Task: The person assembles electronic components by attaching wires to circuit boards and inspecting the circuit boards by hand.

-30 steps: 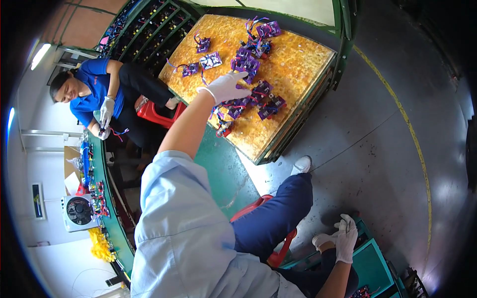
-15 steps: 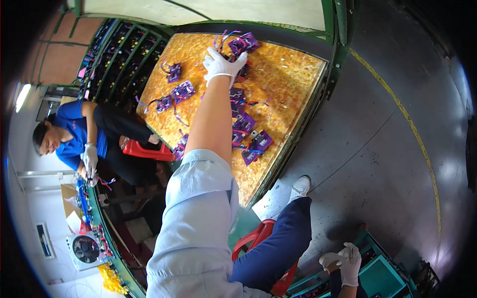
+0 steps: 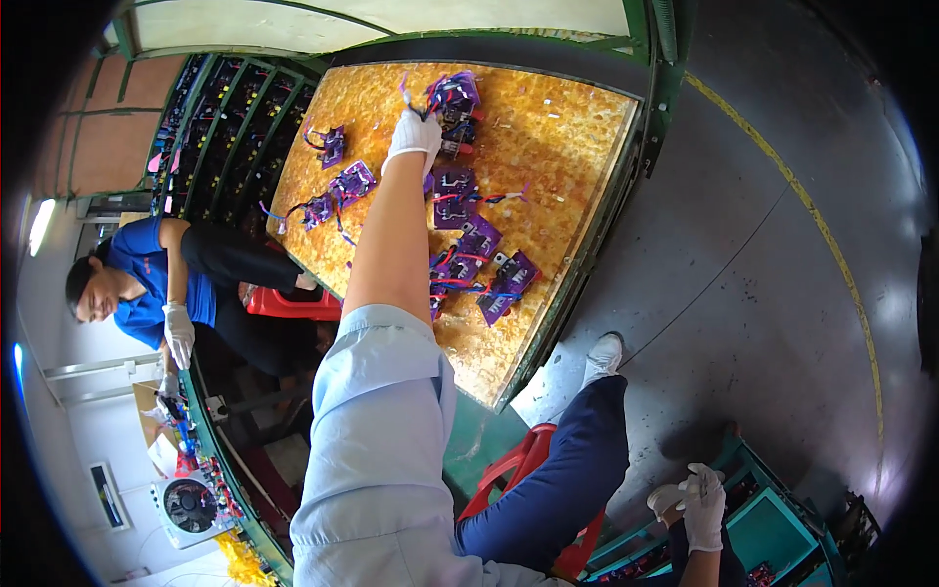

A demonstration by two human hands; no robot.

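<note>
My left hand [image 3: 416,137], in a white glove, reaches to the far part of the mottled yellow-brown tabletop [image 3: 558,147]. Its fingers are closed at the wires of a purple circuit board [image 3: 455,90], and the fingertips are partly hidden. Directly beside that hand lie dark parts [image 3: 458,132]. Nearer to me, more purple boards with red and blue wires lie grouped, among them one board [image 3: 455,186] and another board [image 3: 514,284]. Some others, including a board [image 3: 352,183], lie to the left. My gloved right hand [image 3: 702,511] hangs low at the right, fingers loosely apart, holding nothing visible.
At left a person in blue [image 3: 147,259] sits by a green-edged bench [image 3: 230,440]. A rack of boards [image 3: 230,137] stands behind the table. Below me are a red stool [image 3: 509,470] and, at lower right, a teal crate [image 3: 773,538]. A yellow line [image 3: 802,210] crosses the floor.
My left hand has gone from spread over the boards to closed at the far board's wires; that board has shifted left and turned. The person's gloved hands at left have moved lower.
</note>
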